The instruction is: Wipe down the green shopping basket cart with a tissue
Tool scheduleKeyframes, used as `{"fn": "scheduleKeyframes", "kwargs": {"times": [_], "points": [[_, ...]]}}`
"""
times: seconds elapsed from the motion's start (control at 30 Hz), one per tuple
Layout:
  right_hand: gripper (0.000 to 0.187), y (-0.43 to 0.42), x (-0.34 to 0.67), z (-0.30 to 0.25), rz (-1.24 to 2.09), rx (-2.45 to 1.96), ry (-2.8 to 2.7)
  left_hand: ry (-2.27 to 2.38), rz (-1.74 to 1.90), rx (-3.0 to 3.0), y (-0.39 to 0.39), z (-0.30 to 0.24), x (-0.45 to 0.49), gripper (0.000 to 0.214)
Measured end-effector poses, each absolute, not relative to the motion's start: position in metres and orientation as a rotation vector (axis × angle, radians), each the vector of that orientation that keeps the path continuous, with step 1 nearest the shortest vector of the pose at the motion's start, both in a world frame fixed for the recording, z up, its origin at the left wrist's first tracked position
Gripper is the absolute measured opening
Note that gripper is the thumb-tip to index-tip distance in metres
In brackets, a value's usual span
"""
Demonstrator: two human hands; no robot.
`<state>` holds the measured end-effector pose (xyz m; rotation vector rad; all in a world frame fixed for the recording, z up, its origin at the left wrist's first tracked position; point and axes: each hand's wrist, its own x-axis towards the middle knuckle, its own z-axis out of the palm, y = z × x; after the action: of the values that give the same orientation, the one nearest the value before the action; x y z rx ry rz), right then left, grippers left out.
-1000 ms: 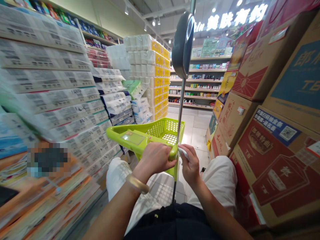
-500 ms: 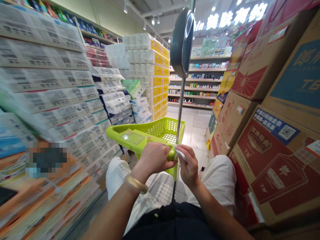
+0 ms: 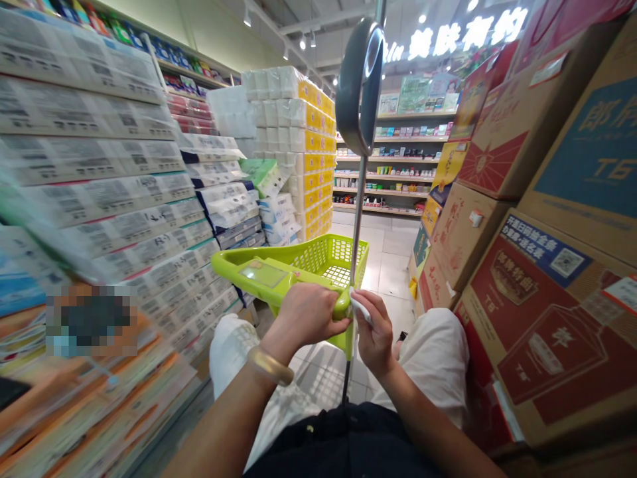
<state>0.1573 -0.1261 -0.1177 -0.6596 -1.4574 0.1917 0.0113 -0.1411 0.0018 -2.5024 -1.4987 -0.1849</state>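
A lime-green plastic shopping cart stands in the aisle just ahead of me. My left hand is closed round its green handle bar. My right hand grips a thin metal pole at the cart's right rear corner, with a small white thing pressed under the fingers. The pole rises to a dark oval disc near the ceiling lights. A gold bangle sits on my left wrist.
Stacked packs of tissue and toilet paper wall the left side. Red, brown and blue cardboard boxes are piled close on the right. A pale tiled aisle floor leads to product shelves at the back.
The view has drifted slightly left. My right hand has shifted a little up and left on the pole. The left hand keeps its grip on the handle.
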Motion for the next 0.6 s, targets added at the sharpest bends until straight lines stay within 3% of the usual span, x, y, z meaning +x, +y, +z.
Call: {"fn": "scheduleKeyframes", "kwargs": {"times": [0.6], "points": [[0.028,-0.122,0.154,-0.149,0.305,-0.813,-1.341,-1.506,-0.172,-2.506,-0.140,0.003,0.011,0.042]]}}
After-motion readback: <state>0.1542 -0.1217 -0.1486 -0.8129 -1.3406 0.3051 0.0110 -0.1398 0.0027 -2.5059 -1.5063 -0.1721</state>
